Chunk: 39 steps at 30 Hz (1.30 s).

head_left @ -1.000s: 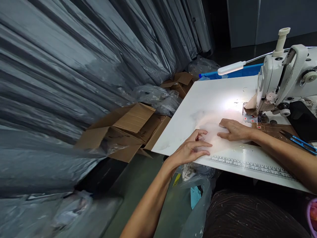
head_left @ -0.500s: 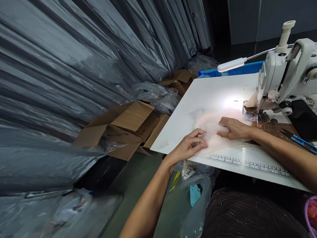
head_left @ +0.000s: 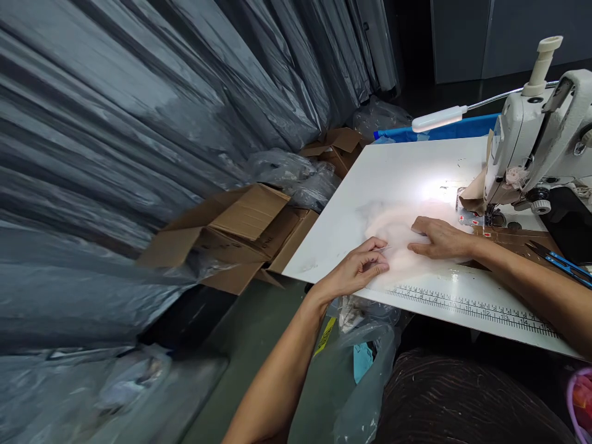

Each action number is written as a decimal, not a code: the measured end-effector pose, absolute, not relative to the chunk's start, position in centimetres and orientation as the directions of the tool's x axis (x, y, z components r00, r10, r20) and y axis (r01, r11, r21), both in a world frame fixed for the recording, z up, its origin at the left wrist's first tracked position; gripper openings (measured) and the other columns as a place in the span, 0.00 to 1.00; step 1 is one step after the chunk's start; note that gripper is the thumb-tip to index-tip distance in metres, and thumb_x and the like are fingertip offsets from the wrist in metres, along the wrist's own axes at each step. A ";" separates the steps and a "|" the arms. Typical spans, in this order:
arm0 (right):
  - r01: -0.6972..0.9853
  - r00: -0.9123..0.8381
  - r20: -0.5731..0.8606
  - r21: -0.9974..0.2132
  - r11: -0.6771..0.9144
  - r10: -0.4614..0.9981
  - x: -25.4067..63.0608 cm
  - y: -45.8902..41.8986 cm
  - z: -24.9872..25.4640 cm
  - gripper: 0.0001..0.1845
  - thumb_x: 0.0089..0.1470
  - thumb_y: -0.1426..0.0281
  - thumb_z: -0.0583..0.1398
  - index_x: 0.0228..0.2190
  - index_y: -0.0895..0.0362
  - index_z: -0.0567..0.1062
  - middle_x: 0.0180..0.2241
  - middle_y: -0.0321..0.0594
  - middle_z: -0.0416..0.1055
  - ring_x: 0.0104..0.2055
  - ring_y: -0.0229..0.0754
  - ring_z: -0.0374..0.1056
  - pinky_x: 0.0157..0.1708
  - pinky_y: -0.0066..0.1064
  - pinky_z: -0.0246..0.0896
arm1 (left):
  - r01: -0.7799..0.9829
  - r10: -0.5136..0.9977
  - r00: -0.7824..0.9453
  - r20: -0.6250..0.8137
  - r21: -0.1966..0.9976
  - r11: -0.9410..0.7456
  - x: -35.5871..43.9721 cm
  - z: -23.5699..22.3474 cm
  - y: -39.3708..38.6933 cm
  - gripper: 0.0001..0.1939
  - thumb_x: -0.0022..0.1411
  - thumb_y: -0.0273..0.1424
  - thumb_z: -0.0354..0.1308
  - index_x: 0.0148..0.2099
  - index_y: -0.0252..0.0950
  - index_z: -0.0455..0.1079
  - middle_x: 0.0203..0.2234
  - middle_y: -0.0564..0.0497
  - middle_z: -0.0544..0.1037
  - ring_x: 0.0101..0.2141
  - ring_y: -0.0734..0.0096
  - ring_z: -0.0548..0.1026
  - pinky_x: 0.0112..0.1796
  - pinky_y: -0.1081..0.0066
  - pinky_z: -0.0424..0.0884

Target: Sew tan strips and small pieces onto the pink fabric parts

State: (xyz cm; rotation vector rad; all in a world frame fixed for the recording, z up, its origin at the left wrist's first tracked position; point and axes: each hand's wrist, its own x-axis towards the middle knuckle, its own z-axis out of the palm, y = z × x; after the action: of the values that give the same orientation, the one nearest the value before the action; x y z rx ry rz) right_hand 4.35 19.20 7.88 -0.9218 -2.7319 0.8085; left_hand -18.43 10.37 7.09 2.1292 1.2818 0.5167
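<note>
Here, left of a white sewing machine (head_left: 513, 139), the left hand (head_left: 351, 271) curls nearly closed at the near-left edge of sheer pale-pink fabric (head_left: 402, 271), its grip unclear, while the right hand (head_left: 439, 239) presses the fabric palm-down, thumb apart. It looks light, floppy and perhaps slippery, best pinched at that edge and steadied flat. The machine's needle area blocks the right side; blue-handled black scissors (head_left: 567, 266) lie in front of it.

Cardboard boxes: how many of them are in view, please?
2. The near box is left of the table; the far box is behind it, near the curtain. More may be hidden.
</note>
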 end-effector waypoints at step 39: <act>0.514 -0.810 -0.014 -0.498 0.699 0.586 4.2 19.3 7.4 0.07 0.61 0.66 0.57 0.37 0.57 0.67 0.43 0.48 0.69 0.44 0.49 0.67 0.45 0.40 0.63 | 0.729 0.902 0.427 0.062 0.566 -0.384 -18.1 7.2 10.1 0.12 0.70 0.33 0.47 0.34 0.36 0.66 0.46 0.43 0.68 0.48 0.61 0.69 0.39 0.70 0.67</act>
State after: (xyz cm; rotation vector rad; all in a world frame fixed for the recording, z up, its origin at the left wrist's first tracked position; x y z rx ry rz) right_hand 4.20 19.25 7.43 -0.8994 -2.7590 0.7418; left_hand -18.07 10.14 7.24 2.2264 1.3790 0.5044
